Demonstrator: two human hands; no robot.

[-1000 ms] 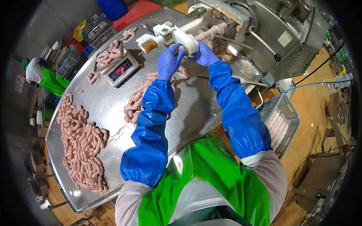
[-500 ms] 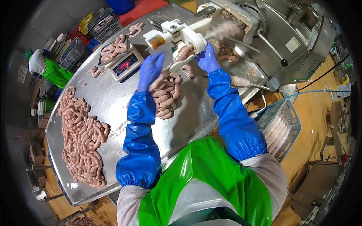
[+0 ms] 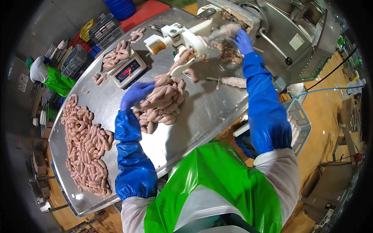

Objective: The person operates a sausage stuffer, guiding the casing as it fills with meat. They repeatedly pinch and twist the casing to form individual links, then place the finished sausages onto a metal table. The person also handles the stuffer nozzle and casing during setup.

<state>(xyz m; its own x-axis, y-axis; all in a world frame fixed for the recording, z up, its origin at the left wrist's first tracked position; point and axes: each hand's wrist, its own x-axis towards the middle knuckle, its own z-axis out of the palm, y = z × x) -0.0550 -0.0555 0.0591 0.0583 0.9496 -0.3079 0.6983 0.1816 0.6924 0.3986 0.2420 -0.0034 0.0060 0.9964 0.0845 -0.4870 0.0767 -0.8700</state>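
My left hand point(image 3: 136, 93), in a purple glove, rests at the left side of a pile of pale pink linked sausages point(image 3: 165, 104). Its fingers are stretched out and touch the top links. A sausage strand point(image 3: 182, 62) runs down to this pile from the white linking head point(image 3: 194, 42) of the filling machine. Farther right, my gloved right hand point(image 3: 243, 42) is at the rear end of the bunched whitish casing point(image 3: 225, 32) on the filling tube. Its fingers look closed on the casing, though the fingertips are partly hidden.
A large heap of sausages point(image 3: 86, 151) covers the steel table's point(image 3: 202, 116) left side. A scale point(image 3: 130, 70) bears more links. Another casing stick point(image 3: 233, 82) lies near the right edge, above a grey crate point(image 3: 301, 116). A person in a green apron point(image 3: 58, 79) stands far left.
My left hand has come down and left from beside the linking head to the pile. My right hand has moved from the linking head rightward and back along the casing. More strand hangs out.
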